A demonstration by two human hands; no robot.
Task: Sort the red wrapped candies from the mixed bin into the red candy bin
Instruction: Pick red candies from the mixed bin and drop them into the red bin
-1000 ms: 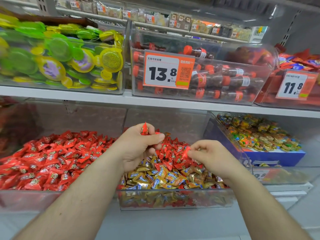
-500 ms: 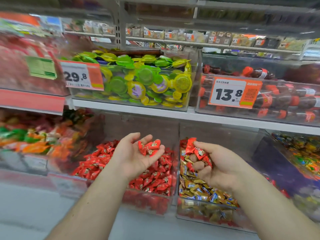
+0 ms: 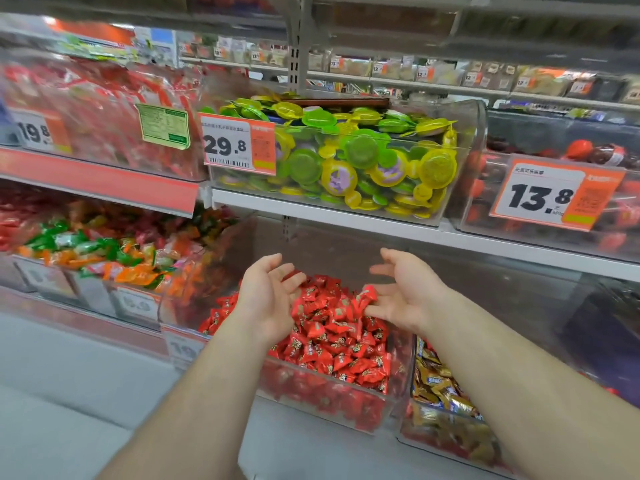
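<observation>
The clear red candy bin (image 3: 332, 405) on the lower shelf is heaped with red wrapped candies (image 3: 332, 327). Both my hands hover over that heap, palms turned inward and fingers spread. My left hand (image 3: 268, 296) holds nothing. My right hand (image 3: 403, 292) has a red candy (image 3: 367, 293) lying against its fingertips. To the right stands the mixed bin (image 3: 446, 441), showing gold and brown wrapped candies (image 3: 438, 386); my right forearm hides much of it.
A bin of green and orange candies (image 3: 104, 258) stands to the left. On the shelf above sit a bin of green and yellow round packs (image 3: 349, 164), a bin of red bags (image 3: 100, 112) and price tags 29.8 (image 3: 239, 145) and 13.8 (image 3: 550, 195).
Both hands have moved left from the mixed bin to above the red bin and spread their fingers. The red candies they gripped have left the palms. My view has shifted left.
</observation>
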